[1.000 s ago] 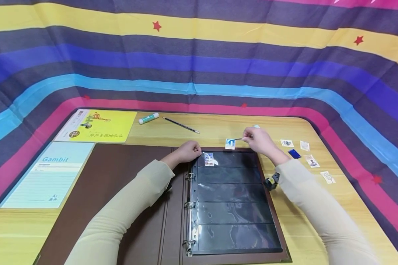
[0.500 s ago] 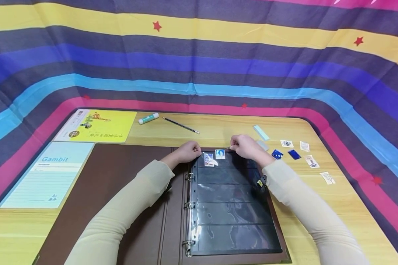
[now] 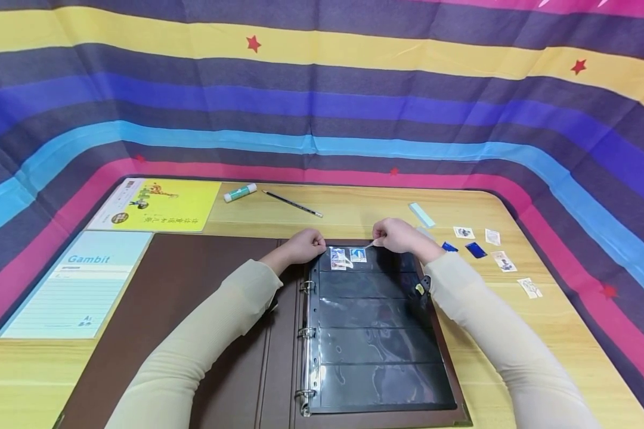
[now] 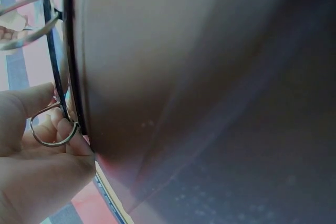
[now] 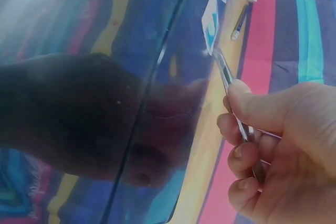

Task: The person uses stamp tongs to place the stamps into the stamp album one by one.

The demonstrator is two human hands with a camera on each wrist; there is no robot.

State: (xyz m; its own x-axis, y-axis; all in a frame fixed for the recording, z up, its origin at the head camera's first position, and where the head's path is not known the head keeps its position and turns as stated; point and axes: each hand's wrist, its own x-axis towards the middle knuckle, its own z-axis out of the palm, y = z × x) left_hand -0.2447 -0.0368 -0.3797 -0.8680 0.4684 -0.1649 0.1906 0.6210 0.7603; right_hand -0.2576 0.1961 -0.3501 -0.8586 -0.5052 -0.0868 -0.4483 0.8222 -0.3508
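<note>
Head view: hands in pinches, left (image 3: 303,245) on plastic page (image 3: 375,345), right (image 3: 399,236) on tweezers (image 3: 371,244) against stamp (image 3: 358,255)

The head view looks forward and down across the surface (image 3: 365,205) from farthest off; the left-wrist view, close in, has the left grip (image 4: 42,166) at lower left. The right-wrist view, equally near, shares the tweezers (image 5: 224,69) with the head view.

Near side of the right hand (image 3: 399,236), the black page (image 3: 383,344) is easily crossed; beside the left hand (image 3: 302,245), passage's kinda blocked by a metal ring (image 3: 308,286).
</note>
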